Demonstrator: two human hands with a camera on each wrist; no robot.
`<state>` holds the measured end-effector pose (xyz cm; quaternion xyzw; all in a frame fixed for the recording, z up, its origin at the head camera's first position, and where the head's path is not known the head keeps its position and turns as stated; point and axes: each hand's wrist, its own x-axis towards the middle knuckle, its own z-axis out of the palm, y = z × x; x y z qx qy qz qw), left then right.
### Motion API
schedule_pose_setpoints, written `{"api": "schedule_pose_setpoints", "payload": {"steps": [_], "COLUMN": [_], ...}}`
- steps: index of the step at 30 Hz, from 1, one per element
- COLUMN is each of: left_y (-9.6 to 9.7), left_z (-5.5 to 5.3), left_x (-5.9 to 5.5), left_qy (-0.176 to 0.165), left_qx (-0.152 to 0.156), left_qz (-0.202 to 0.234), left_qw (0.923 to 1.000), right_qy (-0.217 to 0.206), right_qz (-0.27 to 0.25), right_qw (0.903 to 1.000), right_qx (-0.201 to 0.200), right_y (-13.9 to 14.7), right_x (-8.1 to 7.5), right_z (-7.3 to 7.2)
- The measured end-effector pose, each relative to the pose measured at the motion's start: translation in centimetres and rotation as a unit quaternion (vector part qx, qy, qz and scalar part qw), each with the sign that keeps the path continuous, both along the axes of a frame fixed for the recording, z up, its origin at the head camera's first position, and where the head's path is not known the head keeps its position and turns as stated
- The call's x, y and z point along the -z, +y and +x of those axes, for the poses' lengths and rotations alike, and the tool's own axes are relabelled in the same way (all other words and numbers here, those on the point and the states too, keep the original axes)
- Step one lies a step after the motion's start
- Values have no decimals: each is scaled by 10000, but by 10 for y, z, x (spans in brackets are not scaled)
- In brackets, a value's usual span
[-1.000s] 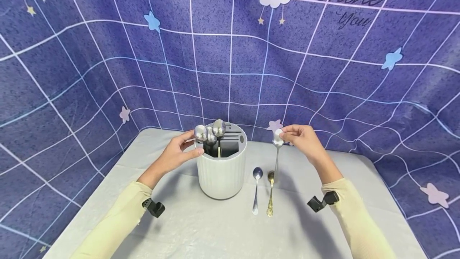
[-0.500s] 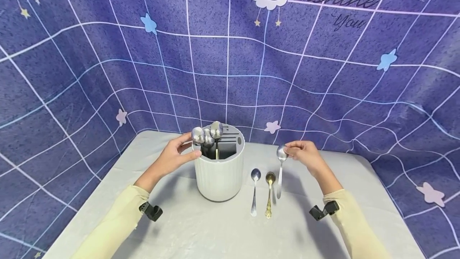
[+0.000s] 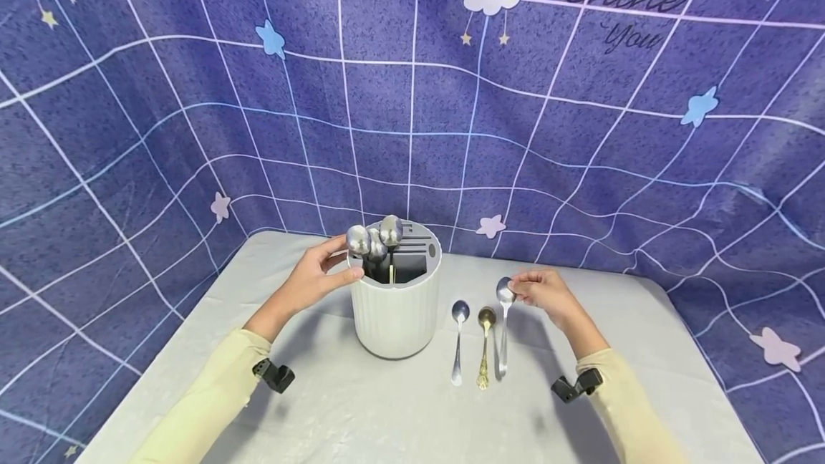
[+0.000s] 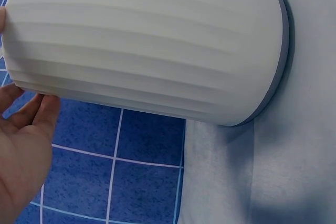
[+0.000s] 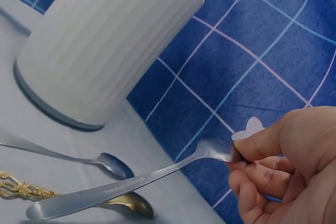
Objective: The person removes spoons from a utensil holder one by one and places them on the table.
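Right hand point(image 3: 543, 293) pinches a silver metal spoon point(image 5: 126, 184), likely for laying down (gentle lowering needed next); left hand point(image 3: 314, 280) grips a white ribbed holder point(image 3: 396, 322).

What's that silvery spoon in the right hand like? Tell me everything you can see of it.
The silvery spoon looks like plain, shiny metal, with a rounded bowl and a slender handle that widens toward its end. A small marking on the handle is too blurred to read. The right hand pinches the bowl between thumb and fingers, so the handle slopes down toward the table, beside the gold spoon. Whether the handle's tip touches the table, I can't tell.
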<state>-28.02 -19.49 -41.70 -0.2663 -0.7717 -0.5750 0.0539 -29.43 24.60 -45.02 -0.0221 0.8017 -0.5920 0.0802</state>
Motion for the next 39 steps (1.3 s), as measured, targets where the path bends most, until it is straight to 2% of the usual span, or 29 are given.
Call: {"api": "schedule_pose_setpoints", "payload": {"steps": [6,19,31,39], "left_y": [-1,0,-1,1], "left_z": [-1,-1,-1,-1], "left_x": [1,1,1,1], "left_qy": [19,52,80,53], "left_qx": [21,53,81,69], "left_qz": [-33,-12,50,69], "left_qw": [10000,10000,9999,9999], "right_qy": [-205,-577,-690,-627], "right_qz": [102,-104,-17,-72], "right_qw": [9997,9983,9974,9965], "right_qx": [-36,61,210,546], "right_y": [4,11,14,13], "right_x": [10,26,45,54], "right_z": [-2,-2,-3,-5]}}
